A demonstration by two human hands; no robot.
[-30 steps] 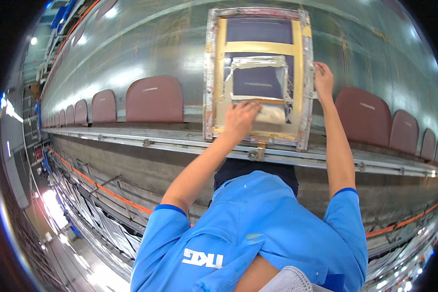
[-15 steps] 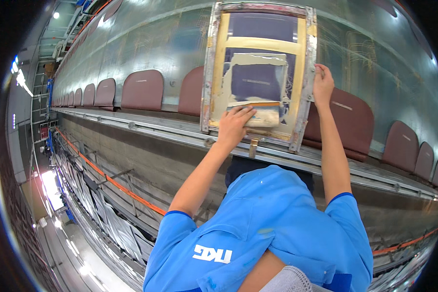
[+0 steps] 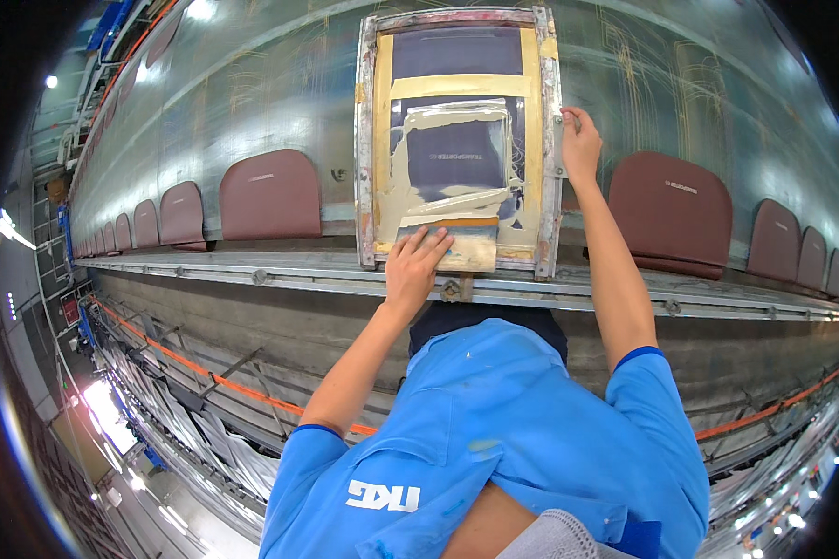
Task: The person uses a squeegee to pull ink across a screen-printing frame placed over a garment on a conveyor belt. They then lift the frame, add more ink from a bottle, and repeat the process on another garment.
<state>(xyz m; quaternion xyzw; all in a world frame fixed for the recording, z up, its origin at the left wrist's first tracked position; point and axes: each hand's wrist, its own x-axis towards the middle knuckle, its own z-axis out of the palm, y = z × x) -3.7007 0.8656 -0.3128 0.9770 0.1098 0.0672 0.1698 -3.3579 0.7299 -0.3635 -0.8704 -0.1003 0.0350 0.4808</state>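
Observation:
A screen-printing frame [image 3: 364,158] with worn, paint-stained metal sides lies in front of me on the long greenish table. Its dark mesh [image 3: 452,163] is bordered with yellowish tape, and cream-coloured ink is smeared around the lower opening. At the frame's near end my left hand [image 3: 418,265] grips a squeegee [image 3: 475,250], a wide cream-stained tool with an orange-brown strip along its far edge. Ink lies just beyond that strip. My right hand [image 3: 581,144] is closed at the frame's right side, fingertips pinched on its outer edge.
Maroon panels with rounded tops lie in a row along the table [image 3: 587,56], such as one on the left [image 3: 270,196] and one on the right [image 3: 669,214]. A metal rail [image 3: 345,279] runs along the near edge. Behind me stand racks with an orange bar [image 3: 205,373].
The frame now sits straighter, with gaps between it and the maroon panels it overlapped before. The squeegee is closer to the frame's near end. Both hands keep their holds.

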